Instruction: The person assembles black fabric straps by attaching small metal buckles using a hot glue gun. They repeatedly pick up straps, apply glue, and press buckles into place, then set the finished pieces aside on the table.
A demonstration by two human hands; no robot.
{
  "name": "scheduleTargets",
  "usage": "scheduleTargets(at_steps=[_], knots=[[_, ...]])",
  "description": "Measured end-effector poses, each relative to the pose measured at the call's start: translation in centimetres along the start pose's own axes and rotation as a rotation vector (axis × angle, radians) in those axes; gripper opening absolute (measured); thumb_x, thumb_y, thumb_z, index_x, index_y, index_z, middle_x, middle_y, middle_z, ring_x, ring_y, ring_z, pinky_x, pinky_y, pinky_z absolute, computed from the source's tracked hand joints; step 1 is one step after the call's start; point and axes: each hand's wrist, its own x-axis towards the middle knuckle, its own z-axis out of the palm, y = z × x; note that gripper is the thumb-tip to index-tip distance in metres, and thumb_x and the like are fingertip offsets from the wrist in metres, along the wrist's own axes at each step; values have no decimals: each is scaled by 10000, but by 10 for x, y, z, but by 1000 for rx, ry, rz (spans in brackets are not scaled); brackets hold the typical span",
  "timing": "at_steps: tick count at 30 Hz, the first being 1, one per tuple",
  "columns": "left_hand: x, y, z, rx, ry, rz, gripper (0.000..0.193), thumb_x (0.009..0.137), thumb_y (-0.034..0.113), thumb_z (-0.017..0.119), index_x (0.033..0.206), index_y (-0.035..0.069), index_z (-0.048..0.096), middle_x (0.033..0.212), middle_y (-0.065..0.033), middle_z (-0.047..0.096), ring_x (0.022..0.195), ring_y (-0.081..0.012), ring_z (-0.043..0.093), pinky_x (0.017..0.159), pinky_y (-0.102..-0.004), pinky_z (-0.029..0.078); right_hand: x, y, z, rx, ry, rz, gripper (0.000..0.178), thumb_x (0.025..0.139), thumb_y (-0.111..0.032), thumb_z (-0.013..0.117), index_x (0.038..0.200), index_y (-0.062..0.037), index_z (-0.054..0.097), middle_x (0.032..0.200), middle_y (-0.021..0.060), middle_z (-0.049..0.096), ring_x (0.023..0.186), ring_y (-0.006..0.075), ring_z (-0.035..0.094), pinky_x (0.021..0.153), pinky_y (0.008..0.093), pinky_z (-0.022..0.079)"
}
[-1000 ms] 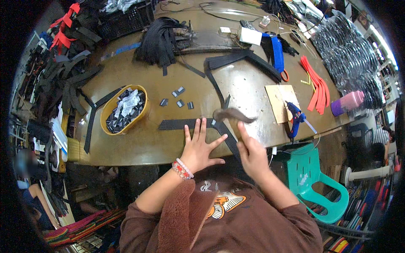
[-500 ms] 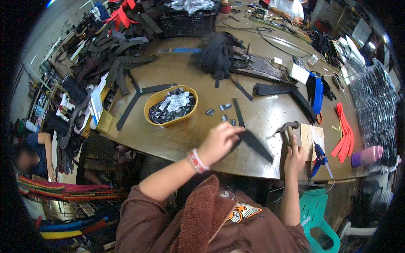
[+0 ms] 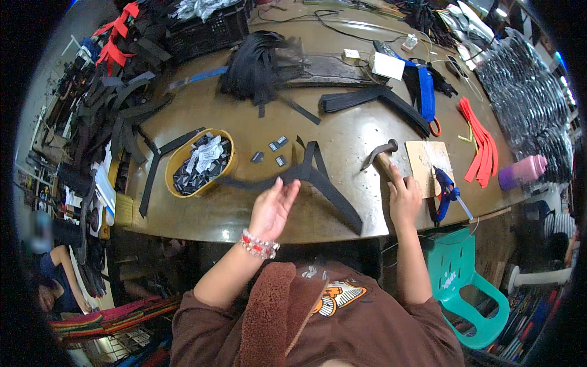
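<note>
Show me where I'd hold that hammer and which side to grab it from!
Probably best by the light-brown handle, reaching from the person's near side. The hammer has its dark head at the far end, and its handle slants back toward the person, where the right grip holds it. The curved claw sticks out leftward, so keep clear of that.

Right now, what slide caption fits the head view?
Right hand holds a wooden-handled metal hammer; open left hand at flat black fabric straps on a brown table.

Black strap (image 3: 333, 197) partly blurred, hammer handle (image 3: 384, 164) partly hidden in right hand (image 3: 405, 200), plastic bags (image 3: 205, 7) cropped
</note>
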Motion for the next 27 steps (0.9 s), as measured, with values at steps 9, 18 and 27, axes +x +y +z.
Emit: scheduleTargets(at_steps=[9,18,27], knots=[[19,6,-2,1644,-75,947,89,827,78,618,887,14,626,823,-155,578,785,-332,585,715,-396,483,48,-108,-19,221,-199,-205,150,766,-212,682,824,-75,667,819,130,625,818,317,608,734,428,475],[56,-32,9,1639,-122,736,254,744,30,624,985,41,545,834,-170,553,803,-353,579,732,-419,488,98,-152,37,597,-211,85,229,774,-221,650,835,-3,617,831,202,641,778,389,626,682,421,507],[60,-33,3,1642,-160,865,194,780,-53,525,943,50,545,850,-168,540,808,-371,571,706,-430,485,29,-112,-29,774,-371,-275,174,814,-47,615,972,-29,685,755,130,600,699,302,605,664,363,492]])
